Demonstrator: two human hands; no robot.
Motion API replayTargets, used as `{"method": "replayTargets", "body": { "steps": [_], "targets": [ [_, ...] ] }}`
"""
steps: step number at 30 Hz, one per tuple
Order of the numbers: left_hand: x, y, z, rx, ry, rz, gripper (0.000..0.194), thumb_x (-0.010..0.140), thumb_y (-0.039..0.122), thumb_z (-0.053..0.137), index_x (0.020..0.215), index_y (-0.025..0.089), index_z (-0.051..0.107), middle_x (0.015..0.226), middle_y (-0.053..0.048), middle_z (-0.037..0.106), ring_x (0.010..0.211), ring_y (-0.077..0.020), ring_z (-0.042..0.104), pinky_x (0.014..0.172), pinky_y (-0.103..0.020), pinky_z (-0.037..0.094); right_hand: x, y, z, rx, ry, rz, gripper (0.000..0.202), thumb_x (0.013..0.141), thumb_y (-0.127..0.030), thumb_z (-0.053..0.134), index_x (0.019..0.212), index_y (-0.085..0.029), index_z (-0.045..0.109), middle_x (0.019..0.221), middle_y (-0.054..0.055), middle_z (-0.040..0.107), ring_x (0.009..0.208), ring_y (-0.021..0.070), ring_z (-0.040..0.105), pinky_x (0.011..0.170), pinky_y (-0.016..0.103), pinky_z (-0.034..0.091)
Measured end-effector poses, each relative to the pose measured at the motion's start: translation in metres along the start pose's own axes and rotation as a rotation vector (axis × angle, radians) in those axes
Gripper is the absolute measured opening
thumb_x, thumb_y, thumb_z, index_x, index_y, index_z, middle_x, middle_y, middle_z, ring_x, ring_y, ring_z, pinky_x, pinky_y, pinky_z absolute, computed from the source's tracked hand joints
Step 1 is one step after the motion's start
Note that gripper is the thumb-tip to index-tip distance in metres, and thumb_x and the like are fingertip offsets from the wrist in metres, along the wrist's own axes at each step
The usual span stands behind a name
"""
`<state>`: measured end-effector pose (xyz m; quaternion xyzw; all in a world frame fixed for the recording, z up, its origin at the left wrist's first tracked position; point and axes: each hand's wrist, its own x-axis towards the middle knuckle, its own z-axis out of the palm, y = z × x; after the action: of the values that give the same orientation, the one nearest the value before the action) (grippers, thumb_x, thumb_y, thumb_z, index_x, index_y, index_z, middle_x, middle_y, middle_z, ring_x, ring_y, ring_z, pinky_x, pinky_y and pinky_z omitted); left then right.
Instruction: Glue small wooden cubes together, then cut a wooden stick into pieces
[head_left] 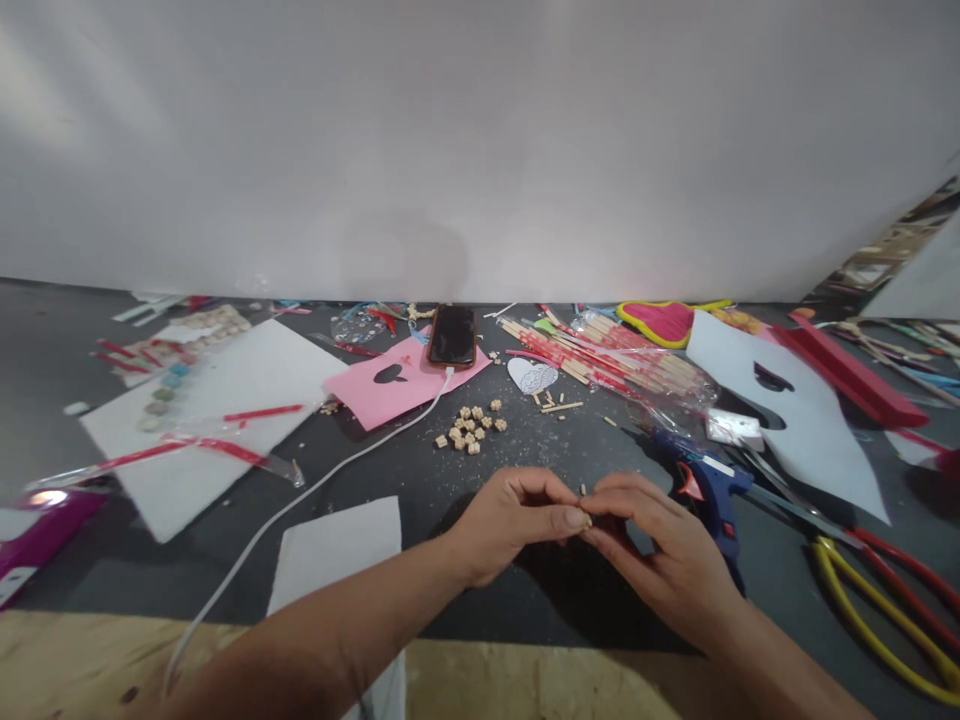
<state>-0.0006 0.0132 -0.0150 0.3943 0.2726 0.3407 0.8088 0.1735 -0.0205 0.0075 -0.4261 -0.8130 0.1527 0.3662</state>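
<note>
My left hand (pixel 517 520) and my right hand (pixel 660 545) meet above the dark tabletop, fingertips almost touching. Between the left thumb and fingers is a tiny cluster of wooden stick pieces (pixel 585 520), mostly covered by the fingertips. The right fingers pinch at the same spot, where a short stick end (pixel 583 490) pokes up. Beyond the hands lies a group of small bundled wooden stick clusters (pixel 469 432). Short cut stick pieces (pixel 562 407) are scattered beside a white paper heart (pixel 532 376).
A blue glue gun (pixel 716 490) and large red-and-yellow-handled scissors (pixel 885 590) lie right of my hands. Packs of wooden sticks (pixel 600 350) rest behind. A phone (pixel 452 335) on pink paper (pixel 360 385) trails a white cable (pixel 300 497). White sheets (pixel 225 385) lie left.
</note>
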Motion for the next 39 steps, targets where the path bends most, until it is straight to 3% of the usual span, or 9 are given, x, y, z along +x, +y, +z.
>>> {"method": "replayTargets", "body": {
  "steps": [11,20,25,39],
  "targets": [
    [0.0002,-0.0031,-0.0006,-0.034,-0.008,-0.005,0.023,0.069,0.032,0.070,0.072,0.010,0.065,0.062,-0.001,0.059,0.053,-0.0063,0.050,0.056,-0.019,0.038,0.0000,-0.0006,-0.0015,-0.010,-0.007,0.033,0.015,0.081,-0.019,0.057,0.094,-0.023,0.059,0.082,0.003,0.063,0.078,0.0139,0.061,0.067,0.024,0.052],
    [-0.0004,0.0012,0.0015,-0.012,0.017,-0.023,0.022,0.068,0.031,0.071,0.071,0.010,0.065,0.063,0.000,0.059,0.053,-0.0058,0.050,0.055,-0.018,0.039,-0.0007,0.0006,-0.0012,-0.035,-0.002,0.009,0.021,0.082,-0.017,0.054,0.101,-0.023,0.059,0.088,0.004,0.064,0.083,0.0139,0.062,0.072,0.024,0.052],
    [-0.0004,0.0006,0.0015,0.002,-0.001,-0.015,0.023,0.068,0.033,0.071,0.072,0.011,0.064,0.063,0.001,0.058,0.054,-0.0056,0.049,0.056,-0.019,0.038,0.0000,0.0007,-0.0002,-0.017,0.005,0.051,0.018,0.079,-0.019,0.059,0.098,-0.022,0.059,0.086,0.004,0.063,0.077,0.0136,0.062,0.065,0.023,0.052],
    [0.0002,-0.0024,-0.0009,0.043,0.021,-0.025,0.026,0.065,0.036,0.073,0.068,0.011,0.065,0.057,0.000,0.056,0.054,-0.0075,0.047,0.057,-0.021,0.036,0.0013,0.0002,-0.0007,0.026,-0.003,0.026,0.016,0.081,-0.018,0.057,0.095,-0.023,0.060,0.082,0.004,0.063,0.077,0.0139,0.062,0.066,0.025,0.052]
  ]
}}
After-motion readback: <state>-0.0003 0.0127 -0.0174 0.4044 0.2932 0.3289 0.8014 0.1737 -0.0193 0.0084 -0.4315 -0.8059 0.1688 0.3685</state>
